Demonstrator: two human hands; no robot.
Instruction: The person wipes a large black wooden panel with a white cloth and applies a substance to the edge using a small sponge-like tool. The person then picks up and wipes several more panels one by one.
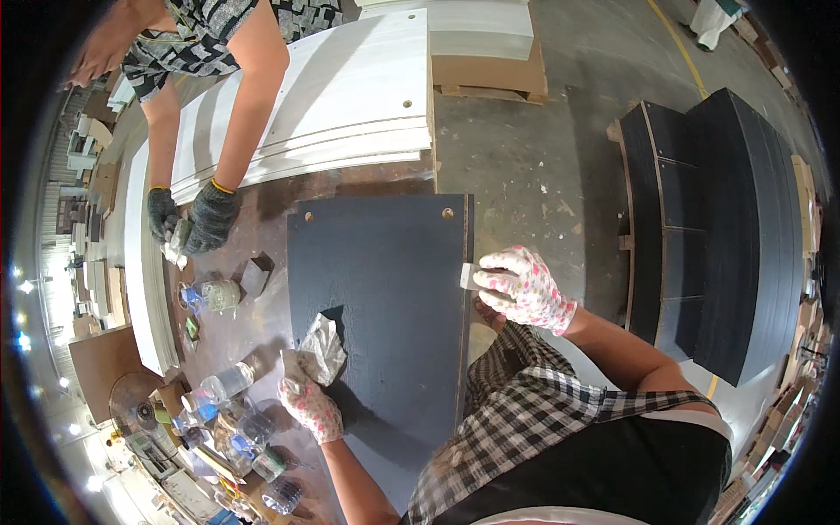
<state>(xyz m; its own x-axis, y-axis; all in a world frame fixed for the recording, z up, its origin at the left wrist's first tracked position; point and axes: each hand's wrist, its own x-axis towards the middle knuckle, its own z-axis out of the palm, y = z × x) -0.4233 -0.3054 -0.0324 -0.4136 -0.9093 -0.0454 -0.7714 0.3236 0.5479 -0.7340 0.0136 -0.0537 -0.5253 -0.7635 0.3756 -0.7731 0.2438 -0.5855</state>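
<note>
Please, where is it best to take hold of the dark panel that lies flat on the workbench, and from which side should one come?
Probably by its two long edges. The dark panel lies flat, so its face offers no grip. Its right edge overhangs the workbench, where the right hand already is, so fingers can curl under from the right. The left hand, holding a crumpled rag, can take the opposite edge.

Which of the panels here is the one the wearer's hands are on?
The dark panel flat on the bench; the left hand presses a rag onto it.
</note>
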